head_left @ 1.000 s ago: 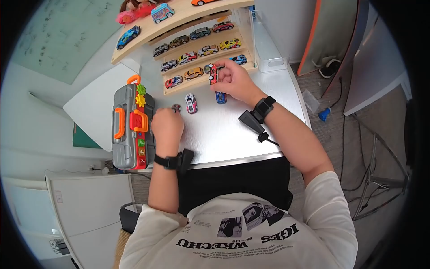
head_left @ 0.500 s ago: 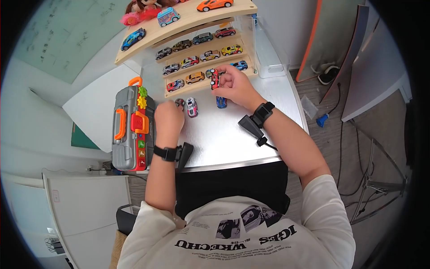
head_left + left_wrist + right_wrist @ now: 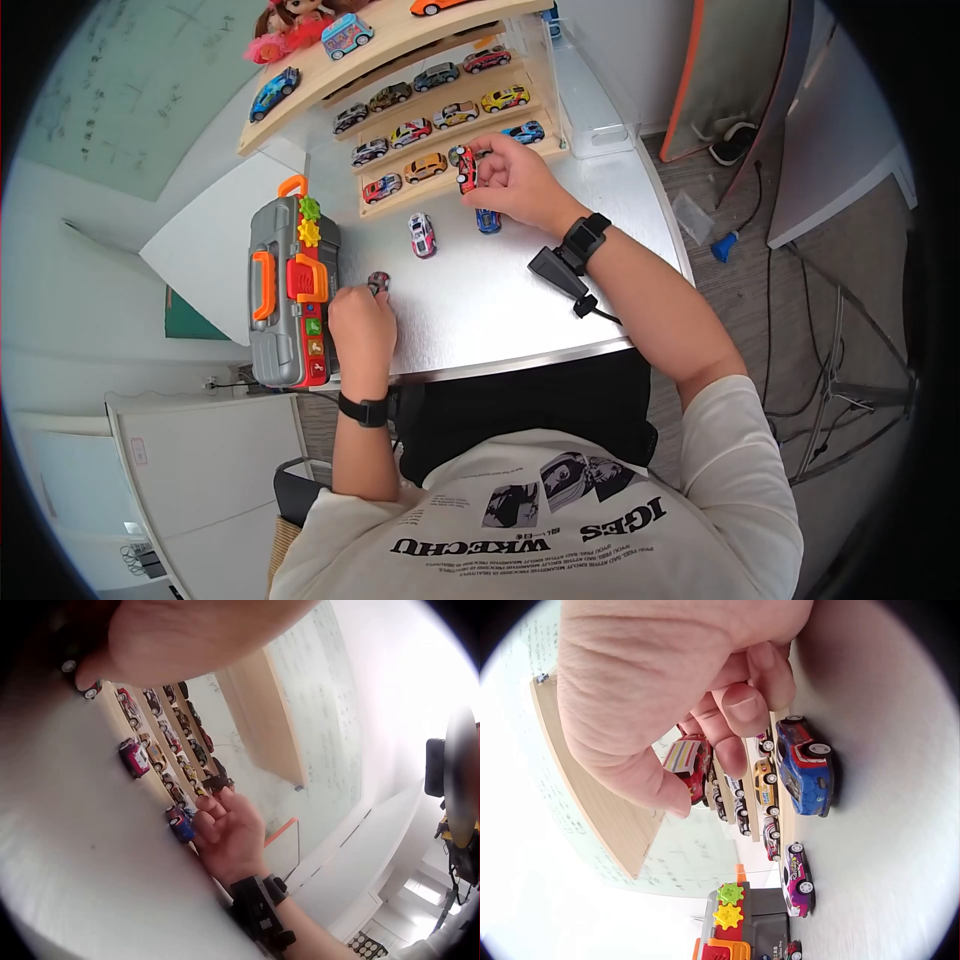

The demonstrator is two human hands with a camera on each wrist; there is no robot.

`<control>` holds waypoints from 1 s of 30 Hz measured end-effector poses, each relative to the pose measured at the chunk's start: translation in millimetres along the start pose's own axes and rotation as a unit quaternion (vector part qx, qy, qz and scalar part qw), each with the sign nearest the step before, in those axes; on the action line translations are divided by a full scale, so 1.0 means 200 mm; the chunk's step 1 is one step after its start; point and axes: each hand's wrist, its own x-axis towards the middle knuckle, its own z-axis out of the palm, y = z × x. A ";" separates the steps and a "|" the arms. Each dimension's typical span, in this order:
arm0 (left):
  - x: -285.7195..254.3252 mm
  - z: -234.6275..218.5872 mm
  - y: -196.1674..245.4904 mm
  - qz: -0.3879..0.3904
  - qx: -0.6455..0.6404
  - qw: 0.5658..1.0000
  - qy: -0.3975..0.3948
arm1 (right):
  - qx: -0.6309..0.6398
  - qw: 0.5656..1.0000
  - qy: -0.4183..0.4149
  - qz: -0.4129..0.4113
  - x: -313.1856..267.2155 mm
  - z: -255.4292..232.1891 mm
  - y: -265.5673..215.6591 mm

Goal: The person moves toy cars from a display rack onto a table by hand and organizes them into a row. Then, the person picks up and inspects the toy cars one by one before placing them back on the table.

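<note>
Right hand (image 3: 520, 185), upper centre of the head view: pinches a small red toy car with a striped roof (image 3: 467, 170) between thumb and fingers, off the table, in front of the shelf's lowest tier. Its other fingers are loosely bent.

Left hand (image 3: 362, 325), left of centre: fingers closed on a small dark grey-and-red toy car (image 3: 378, 282), low at the table surface; can't tell if the wheels touch. Full grip is partly hidden.

Between the hands, on the silver table (image 3: 480, 300): white-and-pink toy car (image 3: 422, 236). Blue toy car with red trim (image 3: 488, 220) is on the table too, just below the right hand.

Tiered light-wood shelf (image 3: 400, 200) at top centre, rows of small toy cars on its tiers. On its top board: blue toy car (image 3: 275, 95), light-blue toy bus (image 3: 348, 37), orange toy car (image 3: 437, 6), dolls in red and pink, upper left.

Grey toy toolbox with orange handles (image 3: 270, 340) at left, beside the left hand.
</note>
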 end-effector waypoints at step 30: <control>0.24 0.07 0.07 -0.005 -0.003 1.000 0.005 | -0.021 1.000 -0.007 -0.012 0.01 0.00 0.01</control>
